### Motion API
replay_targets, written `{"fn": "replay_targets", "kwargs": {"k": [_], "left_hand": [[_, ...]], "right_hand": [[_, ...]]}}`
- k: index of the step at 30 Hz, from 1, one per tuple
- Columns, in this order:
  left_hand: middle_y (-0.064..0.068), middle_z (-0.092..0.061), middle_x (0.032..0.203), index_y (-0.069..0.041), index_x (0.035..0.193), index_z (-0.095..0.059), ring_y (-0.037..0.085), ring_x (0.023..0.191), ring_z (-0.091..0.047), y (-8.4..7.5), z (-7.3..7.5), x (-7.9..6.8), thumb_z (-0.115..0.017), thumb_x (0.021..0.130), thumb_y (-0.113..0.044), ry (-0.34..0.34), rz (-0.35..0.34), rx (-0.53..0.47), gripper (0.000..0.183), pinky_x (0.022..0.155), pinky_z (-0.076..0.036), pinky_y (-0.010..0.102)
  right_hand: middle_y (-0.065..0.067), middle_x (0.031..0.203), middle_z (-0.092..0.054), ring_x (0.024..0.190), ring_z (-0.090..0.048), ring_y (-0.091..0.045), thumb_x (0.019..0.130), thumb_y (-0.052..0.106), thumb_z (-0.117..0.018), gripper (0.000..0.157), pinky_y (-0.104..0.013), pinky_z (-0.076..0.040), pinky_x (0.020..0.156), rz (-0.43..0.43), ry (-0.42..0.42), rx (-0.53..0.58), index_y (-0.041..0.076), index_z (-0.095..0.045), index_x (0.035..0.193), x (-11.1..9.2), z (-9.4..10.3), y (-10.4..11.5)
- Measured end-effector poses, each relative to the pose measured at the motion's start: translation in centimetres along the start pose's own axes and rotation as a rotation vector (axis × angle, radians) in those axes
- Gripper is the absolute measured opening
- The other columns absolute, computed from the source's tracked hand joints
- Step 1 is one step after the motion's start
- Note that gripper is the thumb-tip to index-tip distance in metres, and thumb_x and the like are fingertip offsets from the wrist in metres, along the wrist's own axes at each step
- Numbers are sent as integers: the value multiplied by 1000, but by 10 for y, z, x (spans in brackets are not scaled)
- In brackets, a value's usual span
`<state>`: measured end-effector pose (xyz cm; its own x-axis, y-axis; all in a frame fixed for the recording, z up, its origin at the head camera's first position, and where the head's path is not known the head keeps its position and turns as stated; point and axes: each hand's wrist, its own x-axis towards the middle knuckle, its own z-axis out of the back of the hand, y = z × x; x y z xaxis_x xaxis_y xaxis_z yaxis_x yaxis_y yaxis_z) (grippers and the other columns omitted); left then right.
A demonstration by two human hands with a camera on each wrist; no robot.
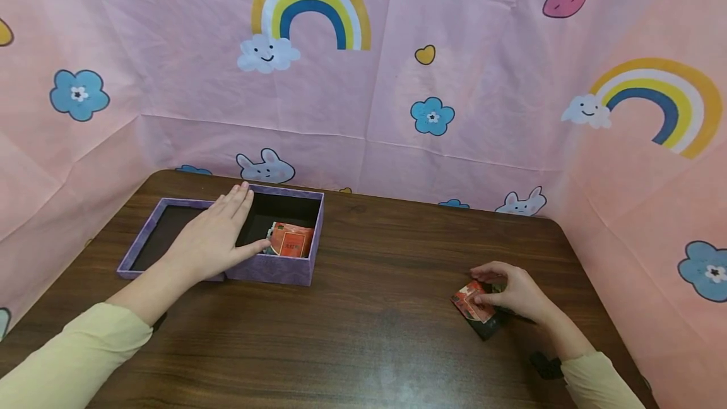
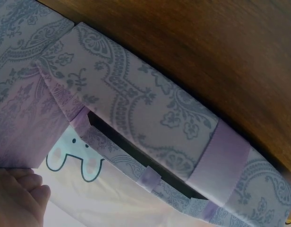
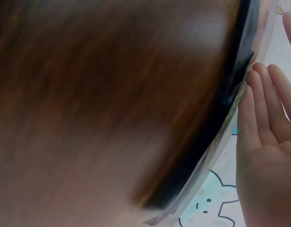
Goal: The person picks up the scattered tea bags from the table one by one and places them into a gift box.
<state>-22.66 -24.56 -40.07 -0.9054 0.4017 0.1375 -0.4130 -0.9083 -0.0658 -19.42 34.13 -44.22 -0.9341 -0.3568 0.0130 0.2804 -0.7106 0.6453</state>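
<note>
My left hand (image 1: 212, 235) lies with straight fingers across the left side of a purple patterned box (image 1: 284, 272), thumb over its front rim. A red packet (image 1: 292, 242) with a dark label lies inside that box. The box's lid (image 1: 133, 246) is on the left, hollow side up, partly hidden by my left forearm. At the right of the table, my right hand (image 1: 514, 292) holds a flat red and black packet (image 1: 471, 302) between thumb and fingers. A dark greenish piece shows under the palm. In the right wrist view, the fingertips (image 3: 259, 71) are at the packet's edge.
The brown wooden table (image 1: 369, 320) spans between the box and my right hand. A pink cloth (image 1: 392, 81) printed with rainbows, flowers and rabbits hangs round its back and sides. A dark band (image 1: 545, 365) sits by my right wrist.
</note>
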Motion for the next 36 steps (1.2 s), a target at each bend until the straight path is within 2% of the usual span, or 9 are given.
{"fn": "replay_targets", "kwargs": {"k": [7, 15, 19, 24, 29, 36], "left_hand": [[32, -20, 173, 12, 163, -24, 48, 161, -24, 0, -1, 0, -56, 102, -65, -3, -1, -5, 104, 132, -27, 60], [32, -22, 173, 12, 163, -25, 48, 161, -26, 1, -2, -1, -57, 101, -65, -17, -4, 1, 104, 132, -28, 60], [32, -22, 172, 13, 163, -25, 48, 161, -26, 1, -3, -1, -57, 101, -65, -18, -7, 4, 103, 131, -28, 60], [32, -23, 172, 12, 163, -26, 48, 161, -26, 1, -3, 0, -56, 102, -65, -16, -8, 8, 103, 131, -29, 60], [31, -23, 172, 12, 163, -26, 48, 161, -26, 1, -2, 0, -56, 101, -65, -14, -6, 8, 103, 132, -28, 60], [31, -20, 173, 12, 163, -24, 47, 162, -24, 1, -1, -1, -55, 102, -66, 1, -2, -3, 104, 132, -28, 59]], "right_hand": [[-14, 131, -73, 115, -70, -28, 79, 24, -96, 64, -31, -60, 99, 48, 36, -9, 3, -69, 133, -2, 0, -2], [-16, 134, -66, 118, -66, -25, 74, 25, -99, 79, -21, -56, 101, 126, 73, -34, -2, -62, 139, -3, -2, -4], [-11, 126, -67, 110, -65, -18, 70, 23, -101, 76, -23, -57, 95, 146, 41, -83, 0, -67, 134, 0, -7, -6], [-3, 115, -67, 101, -60, -11, 68, 24, -102, 64, -26, -56, 86, 136, 4, -136, 6, -73, 122, 5, -12, -6], [0, 110, -64, 99, -58, -13, 68, 24, -102, 53, -27, -54, 82, 128, -19, -184, 11, -74, 112, 11, -15, -5], [-1, 105, -64, 95, -55, -14, 69, 24, -101, 46, -25, -52, 76, 121, -24, -189, 12, -73, 103, 20, -18, 0]]}}
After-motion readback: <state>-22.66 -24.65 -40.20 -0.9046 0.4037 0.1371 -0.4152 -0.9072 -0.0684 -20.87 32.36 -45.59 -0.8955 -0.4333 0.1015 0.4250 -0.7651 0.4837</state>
